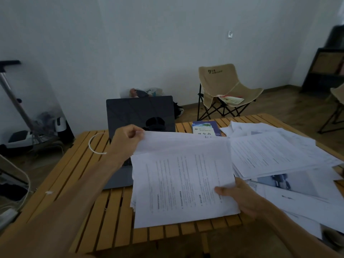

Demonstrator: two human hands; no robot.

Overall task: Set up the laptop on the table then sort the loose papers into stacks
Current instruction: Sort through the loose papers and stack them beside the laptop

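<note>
Far left on the floor: a white appliance beside a slanted metal pole, off the table. Slatted wooden table carries a white cable loop near its back-left edge. Laptop stands open behind the loop, screen dark, keyboard mostly hidden by the left forearm and the paper. Left hand reaches over the laptop base, fingers curled, thumb and forefinger pinching the far left corner of the top sheet, which is lifted off the held stack. That stack lies on the table in front of the laptop, overlapping its right half. Blue-and-white booklet sits just right of the screen. Right hand grips the stack's near right edge, thumb on top, other fingers under the paper and out of sight. Loose papers sprawl across the right of the table, overlapping, touching the stack. Beige folding chair stands behind, against the wall.
</note>
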